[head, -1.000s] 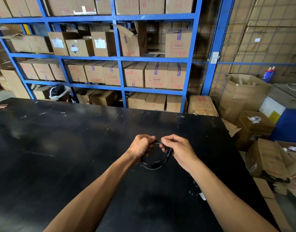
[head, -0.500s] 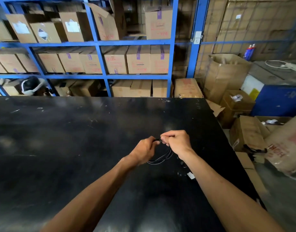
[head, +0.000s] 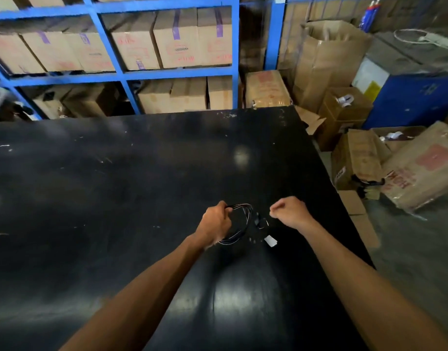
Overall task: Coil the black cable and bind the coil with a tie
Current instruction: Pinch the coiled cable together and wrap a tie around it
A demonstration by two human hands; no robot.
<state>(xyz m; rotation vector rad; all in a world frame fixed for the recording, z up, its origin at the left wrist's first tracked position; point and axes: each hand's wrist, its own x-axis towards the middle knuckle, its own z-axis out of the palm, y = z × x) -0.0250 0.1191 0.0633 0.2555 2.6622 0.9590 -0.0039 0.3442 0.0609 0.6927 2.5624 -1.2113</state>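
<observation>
The black cable (head: 244,216) is wound into a loose coil just above the black table (head: 116,186), hard to make out against the dark surface. My left hand (head: 216,222) grips the coil at its left side. My right hand (head: 288,212) hovers a short way to the right of the coil, fingers curled closed, apart from the cable; I cannot tell whether it pinches anything. A small white tag (head: 270,241) lies on the table under the coil's right end. No tie is clearly visible.
The table's right edge (head: 344,211) runs close to my right arm, with open cardboard boxes (head: 354,160) on the floor beyond it. Blue shelving (head: 233,59) full of cartons stands behind the table's far edge.
My right hand has let go of the coil and drawn away to the right. The left hand keeps hold of the coil. My view has tilted down.
</observation>
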